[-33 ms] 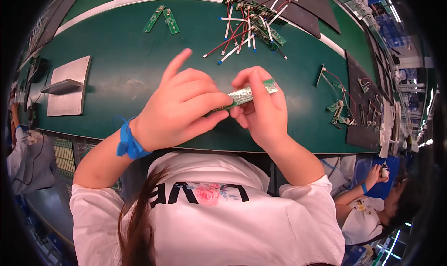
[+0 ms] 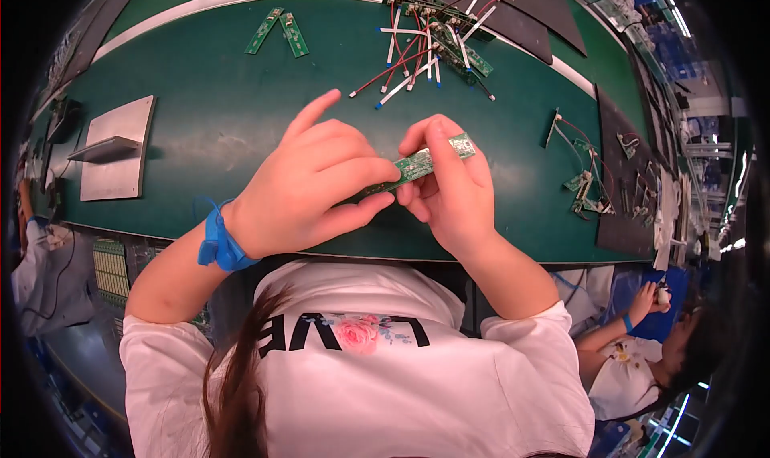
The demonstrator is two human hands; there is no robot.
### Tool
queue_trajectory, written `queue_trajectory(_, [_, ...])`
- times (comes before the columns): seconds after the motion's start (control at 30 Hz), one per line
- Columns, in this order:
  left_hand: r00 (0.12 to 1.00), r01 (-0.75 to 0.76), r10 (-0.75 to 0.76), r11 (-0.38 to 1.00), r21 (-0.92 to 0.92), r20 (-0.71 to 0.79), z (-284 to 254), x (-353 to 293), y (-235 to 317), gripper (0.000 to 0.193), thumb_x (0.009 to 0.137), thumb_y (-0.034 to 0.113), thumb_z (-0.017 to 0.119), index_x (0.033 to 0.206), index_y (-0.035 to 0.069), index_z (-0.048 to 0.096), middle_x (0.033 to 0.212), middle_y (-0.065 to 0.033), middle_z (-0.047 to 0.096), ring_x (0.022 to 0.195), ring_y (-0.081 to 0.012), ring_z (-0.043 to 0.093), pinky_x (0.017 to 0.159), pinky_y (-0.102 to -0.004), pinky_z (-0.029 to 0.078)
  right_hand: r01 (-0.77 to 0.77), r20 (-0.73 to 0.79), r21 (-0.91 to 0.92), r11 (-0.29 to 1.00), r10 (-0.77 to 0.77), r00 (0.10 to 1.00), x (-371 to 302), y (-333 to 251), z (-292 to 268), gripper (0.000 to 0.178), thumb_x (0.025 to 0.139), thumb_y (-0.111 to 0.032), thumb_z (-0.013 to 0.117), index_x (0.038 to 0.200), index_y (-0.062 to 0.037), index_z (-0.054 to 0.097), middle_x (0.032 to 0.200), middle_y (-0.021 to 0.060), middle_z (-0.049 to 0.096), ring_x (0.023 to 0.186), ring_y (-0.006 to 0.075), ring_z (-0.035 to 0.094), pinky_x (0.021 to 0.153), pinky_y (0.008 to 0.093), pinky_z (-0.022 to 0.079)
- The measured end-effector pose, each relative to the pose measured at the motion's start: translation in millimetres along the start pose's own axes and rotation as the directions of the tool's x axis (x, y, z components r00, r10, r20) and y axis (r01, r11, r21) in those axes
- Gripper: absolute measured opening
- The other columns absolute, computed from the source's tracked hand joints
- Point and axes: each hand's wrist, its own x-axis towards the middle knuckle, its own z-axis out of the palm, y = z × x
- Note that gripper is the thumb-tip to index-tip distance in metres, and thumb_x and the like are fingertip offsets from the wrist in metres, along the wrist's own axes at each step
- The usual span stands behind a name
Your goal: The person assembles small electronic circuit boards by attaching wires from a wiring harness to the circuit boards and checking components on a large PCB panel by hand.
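A narrow green circuit board [image 2: 418, 166] is held between my two hands above the green table [image 2: 208, 129]. My left hand [image 2: 317, 177], with a blue wrist strap [image 2: 222, 237] behind it, pinches the board's left end between thumb and index finger. Its little finger sticks out away from the board. My right hand [image 2: 453, 181] grips the other end, with its thumb across the board and its fingers curled behind. Part of the board is hidden by my fingers.
At the far side lie two loose green boards [image 2: 294, 36] and a pile of boards with red and white cables [image 2: 429, 45]. A metal plate with an upright fin [image 2: 120, 153] stands left. More wired boards [image 2: 589, 173] lie right. A co-worker [image 2: 630, 362] sits at lower right.
The board has tilted slightly in my fingers, so its bright glare has faded and its green surface shows more. Both hands keep their grip and have barely moved.
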Motion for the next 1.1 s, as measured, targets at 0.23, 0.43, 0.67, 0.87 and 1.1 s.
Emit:
queue_trajectory(0.23, [0.971, 0.134, -0.1, 0.979, -0.152, 0.215, 3, 8, -4, 0.018, 0.069, 0.005, 0.069, 0.082, 0.008, 0.057, 0.074, -0.0027, 0.057, 0.071, -0.0205, 0.057, 0.108, -0.0516, 0.026, -0.038, 0.091, -0.129, 0.991, 0.05, 0.995, -1, 7, -10, 0.032, 0.1, -0.033, 0.038, 0.085, -0.006, 0.048, 0.059, 0.0005, 0.05, 0.043, 0.0037, 0.042, 0.038, 0.019, 0.029])
queue_trajectory(0.43, [0.928, 0.308, -0.239, 0.923, -0.231, 0.285, 5, 13, -7, 0.017, 0.072, 0.004, 0.066, 0.086, 0.005, 0.055, 0.076, -0.0047, 0.058, 0.069, -0.0192, 0.058, 0.099, -0.0444, 0.04, -0.05, 0.026, -0.159, 0.986, 0.055, 0.998, 11, -14, -27, 0.032, 0.1, -0.034, 0.039, 0.099, -0.0044, 0.051, 0.067, 0.0022, 0.055, 0.042, 0.0054, 0.041, 0.04, 0.0193, 0.032])
queue_trajectory(0.67, [0.906, 0.423, -0.344, 0.768, -0.481, 0.247, 23, 29, -20, 0.017, 0.075, 0.004, 0.065, 0.088, 0.001, 0.054, 0.082, -0.0062, 0.06, 0.074, -0.0154, 0.059, 0.071, -0.0272, 0.048, 0.265, 0.128, -0.954, 0.14, -0.609, 0.783, 92, -34, -115, 0.025, 0.088, -0.02, 0.062, 0.112, -0.0139, 0.062, 0.072, 0.0022, 0.051, 0.058, 0.0114, 0.05, 0.053, 0.025, 0.041])
queue_trajectory(0.87, [0.862, 0.505, -0.406, 0.646, -0.572, 0.303, 32, 11, -38, 0.016, 0.078, 0.01, 0.064, 0.088, 0.002, 0.055, 0.076, -0.0037, 0.058, 0.068, -0.01, 0.054, 0.061, -0.0238, 0.046, 0.416, 0.309, -0.909, -0.005, -0.677, 0.668, 116, -36, -111, 0.016, 0.079, -0.015, 0.07, 0.095, -0.0142, 0.073, 0.071, 0.0034, 0.052, 0.057, 0.0147, 0.049, 0.054, 0.0278, 0.04])
queue_trajectory(1.1, [0.824, 0.566, -0.424, 0.564, -0.602, 0.377, 24, 17, -43, 0.014, 0.082, 0.0, 0.061, 0.093, 0.002, 0.053, 0.087, -0.004, 0.061, 0.084, -0.0096, 0.063, 0.071, -0.0211, 0.048, 0.488, 0.106, -0.827, 0.28, -0.774, 0.625, 148, -75, -122, 0.018, 0.083, -0.009, 0.067, 0.095, 0.0032, 0.069, 0.088, 0.0047, 0.069, 0.076, 0.0065, 0.057, 0.068, 0.0196, 0.044])
